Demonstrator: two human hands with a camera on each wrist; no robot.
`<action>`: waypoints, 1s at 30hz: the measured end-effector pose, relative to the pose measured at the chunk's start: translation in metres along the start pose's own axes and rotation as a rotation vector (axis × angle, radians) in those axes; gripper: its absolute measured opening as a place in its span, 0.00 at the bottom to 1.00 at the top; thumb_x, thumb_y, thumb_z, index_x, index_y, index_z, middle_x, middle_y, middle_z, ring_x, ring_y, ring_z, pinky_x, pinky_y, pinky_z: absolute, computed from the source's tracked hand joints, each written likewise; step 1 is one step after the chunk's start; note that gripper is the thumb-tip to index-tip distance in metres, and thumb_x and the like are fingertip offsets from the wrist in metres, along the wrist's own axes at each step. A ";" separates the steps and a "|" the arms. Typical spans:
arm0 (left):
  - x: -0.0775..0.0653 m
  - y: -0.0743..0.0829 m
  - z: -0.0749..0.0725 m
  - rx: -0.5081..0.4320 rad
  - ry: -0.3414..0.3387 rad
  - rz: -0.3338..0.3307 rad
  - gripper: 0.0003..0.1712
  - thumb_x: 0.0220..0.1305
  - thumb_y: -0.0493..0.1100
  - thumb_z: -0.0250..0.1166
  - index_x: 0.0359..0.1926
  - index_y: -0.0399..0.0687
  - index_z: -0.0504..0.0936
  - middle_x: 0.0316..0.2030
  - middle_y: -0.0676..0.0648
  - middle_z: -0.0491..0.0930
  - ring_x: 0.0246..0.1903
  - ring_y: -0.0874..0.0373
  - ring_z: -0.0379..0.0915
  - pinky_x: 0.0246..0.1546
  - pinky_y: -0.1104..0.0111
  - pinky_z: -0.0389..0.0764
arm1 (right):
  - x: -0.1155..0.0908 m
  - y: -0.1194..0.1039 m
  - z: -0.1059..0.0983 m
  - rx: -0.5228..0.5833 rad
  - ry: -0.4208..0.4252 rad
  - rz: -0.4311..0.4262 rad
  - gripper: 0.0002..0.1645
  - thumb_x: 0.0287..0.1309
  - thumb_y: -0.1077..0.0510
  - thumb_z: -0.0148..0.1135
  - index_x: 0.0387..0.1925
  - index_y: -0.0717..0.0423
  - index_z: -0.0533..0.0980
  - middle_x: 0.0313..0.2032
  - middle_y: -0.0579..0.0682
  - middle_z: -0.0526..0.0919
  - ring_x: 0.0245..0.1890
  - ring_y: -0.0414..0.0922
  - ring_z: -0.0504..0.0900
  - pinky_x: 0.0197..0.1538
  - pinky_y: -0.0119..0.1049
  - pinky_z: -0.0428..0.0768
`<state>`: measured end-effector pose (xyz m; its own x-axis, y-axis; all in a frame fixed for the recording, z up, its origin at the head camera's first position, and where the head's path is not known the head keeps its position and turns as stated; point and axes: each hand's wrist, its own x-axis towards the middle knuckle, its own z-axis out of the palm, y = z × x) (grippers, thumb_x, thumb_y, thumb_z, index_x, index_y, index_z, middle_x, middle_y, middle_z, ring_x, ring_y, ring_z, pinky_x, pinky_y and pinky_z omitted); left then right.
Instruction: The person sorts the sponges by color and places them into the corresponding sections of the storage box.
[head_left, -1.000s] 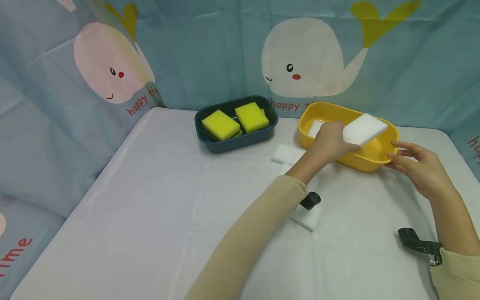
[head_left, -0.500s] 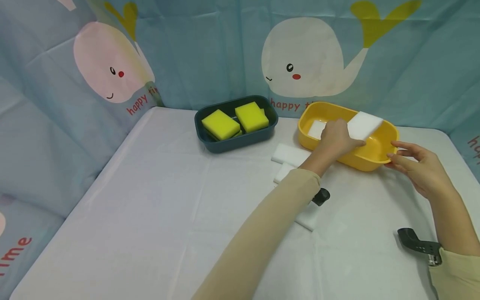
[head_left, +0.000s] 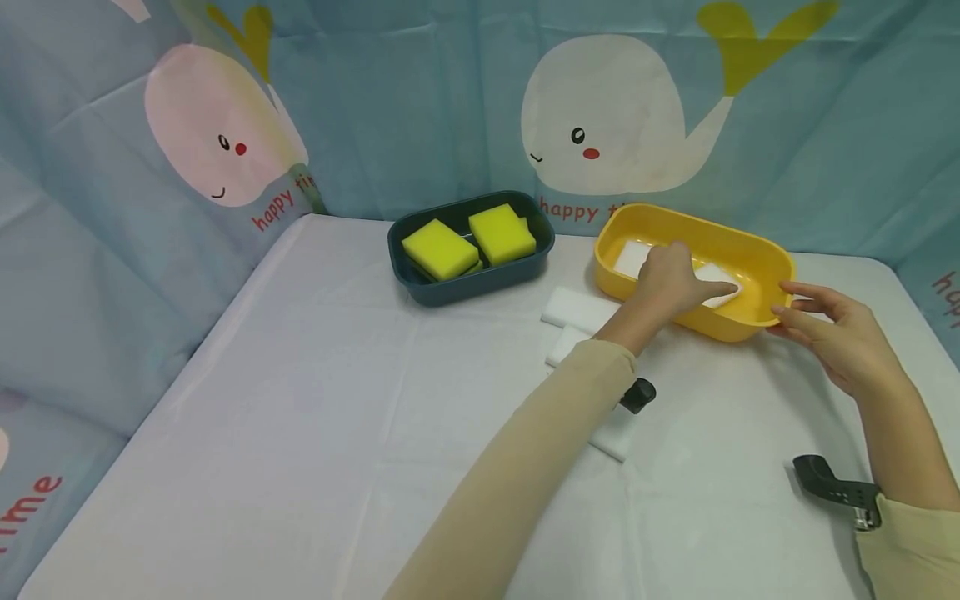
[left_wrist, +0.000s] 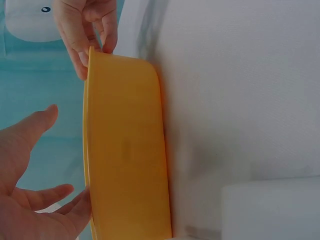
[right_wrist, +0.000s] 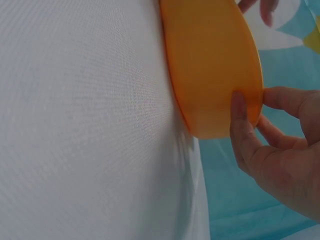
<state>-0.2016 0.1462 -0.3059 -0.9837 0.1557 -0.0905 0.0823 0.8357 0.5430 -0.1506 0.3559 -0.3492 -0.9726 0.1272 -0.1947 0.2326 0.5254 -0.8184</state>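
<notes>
My left hand (head_left: pixel 669 279) is over the yellow plastic basin (head_left: pixel 768 260), thumb and fingers spread apart with nothing between them; the left wrist view shows this gap plainly. Inside the basin lie a white sponge block (head_left: pixel 633 257) at the left and another white sponge block (head_left: pixel 722 280) just beyond my left thumb, partly covered by it. At the basin's right end, my right hand (head_left: pixel 851 342) pinches the rim, one digit against the outer wall in the right wrist view (right_wrist: pixel 280 150).
A dark teal basin (head_left: pixel 474 292) holding several yellow sponges (head_left: pixel 442 250) stands to the left. White sponge blocks (head_left: pixel 579 308) lie on the white-covered table (head_left: pixel 300 400) before the yellow basin, some partly under my left forearm. A whale-print curtain (head_left: pixel 420 108) hangs behind.
My left hand lowered the white sponge block into the yellow basin and let it go; the block now lies on the basin's floor. My right hand stays at the rim.
</notes>
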 end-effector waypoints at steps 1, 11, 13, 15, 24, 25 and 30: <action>0.000 -0.001 -0.001 0.000 0.002 0.007 0.30 0.57 0.70 0.77 0.40 0.53 0.77 0.29 0.56 0.66 0.30 0.66 0.64 0.26 0.77 0.66 | 0.000 0.000 0.000 0.004 0.001 0.001 0.43 0.79 0.49 0.56 0.81 0.67 0.52 0.54 0.54 0.64 0.37 0.21 0.74 0.41 0.15 0.82; -0.003 -0.012 -0.013 -0.085 -0.016 0.088 0.41 0.59 0.65 0.78 0.67 0.51 0.78 0.59 0.58 0.81 0.57 0.67 0.75 0.55 0.82 0.75 | 0.001 0.001 0.000 0.008 0.003 0.010 0.43 0.79 0.49 0.56 0.82 0.66 0.52 0.54 0.54 0.64 0.35 0.20 0.75 0.41 0.16 0.82; -0.004 -0.014 -0.017 -0.093 -0.022 0.099 0.44 0.59 0.64 0.78 0.71 0.52 0.77 0.65 0.58 0.79 0.63 0.66 0.73 0.62 0.81 0.73 | 0.001 0.001 0.000 0.005 0.005 0.009 0.43 0.79 0.49 0.56 0.82 0.66 0.52 0.54 0.54 0.64 0.35 0.20 0.75 0.41 0.16 0.82; -0.005 -0.017 -0.022 -0.089 -0.034 0.119 0.43 0.61 0.63 0.77 0.72 0.52 0.76 0.65 0.59 0.79 0.64 0.66 0.73 0.62 0.81 0.73 | 0.002 0.001 0.001 0.001 0.008 0.011 0.44 0.79 0.49 0.56 0.82 0.66 0.52 0.54 0.55 0.64 0.35 0.20 0.75 0.41 0.16 0.82; -0.014 -0.039 -0.040 -0.107 -0.097 0.269 0.35 0.69 0.56 0.73 0.72 0.49 0.76 0.67 0.55 0.78 0.63 0.65 0.74 0.58 0.84 0.73 | 0.000 -0.003 0.002 -0.010 0.005 0.009 0.43 0.80 0.50 0.55 0.82 0.68 0.50 0.54 0.57 0.63 0.35 0.21 0.74 0.40 0.15 0.82; -0.016 -0.041 -0.042 -0.112 -0.098 0.278 0.34 0.69 0.55 0.73 0.71 0.48 0.77 0.66 0.54 0.78 0.63 0.65 0.74 0.58 0.84 0.74 | 0.000 -0.003 0.002 -0.009 0.007 0.012 0.43 0.80 0.50 0.55 0.82 0.67 0.51 0.54 0.56 0.63 0.35 0.21 0.74 0.40 0.15 0.82; -0.022 -0.049 -0.048 -0.120 -0.099 0.315 0.31 0.70 0.53 0.73 0.69 0.47 0.79 0.64 0.53 0.79 0.61 0.63 0.74 0.56 0.84 0.74 | 0.000 -0.001 0.001 -0.011 0.008 0.015 0.44 0.80 0.49 0.56 0.82 0.67 0.50 0.54 0.56 0.63 0.37 0.23 0.73 0.40 0.15 0.82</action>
<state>-0.1915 0.0764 -0.2906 -0.8924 0.4508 0.0200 0.3540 0.6718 0.6506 -0.1511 0.3543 -0.3490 -0.9690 0.1414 -0.2025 0.2469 0.5329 -0.8093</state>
